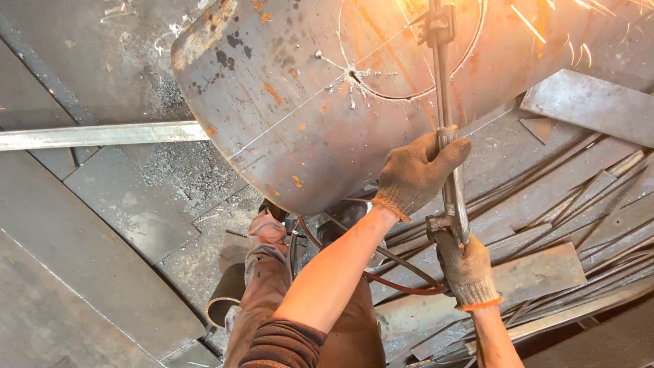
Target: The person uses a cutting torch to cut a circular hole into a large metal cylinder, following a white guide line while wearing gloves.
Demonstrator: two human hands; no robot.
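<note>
steel floor plates, grey and scaled, fill the frame from 7 to 10 o'clock. a flat steel bar lies across them at 9 o'clock, running under the vessel's edge.

rusty steel vessel, rounded, occupies 11 to 2 o'clock; largest workpiece. a scribed circle with a centre punch mark and crossing layout lines sits on its upper face at 12 o'clock. orange glow and sparks at 1 o'clock, along the top rim of the circle.

pile of scrap strips and offcut plates at 3 to 5 o'clock, overlapping, well apart from the vessel's marked face.

person's trousers at 6 o'clock; short pipe end just beside the leg at 7 o'clock.

cutting torch, long metal tube, runs upright from 4 o'clock to 12 o'clock, its head over the circle line. red hose trails from its base toward 6 o'clock.

left hand, knit glove, closed around the torch tube at mid length, touching the vessel's lower edge or just beside it; cannot tell which. right hand, knit glove, clamped on the torch's handle end at 4 o'clock. hands apart, one above the other along the tube.
</note>
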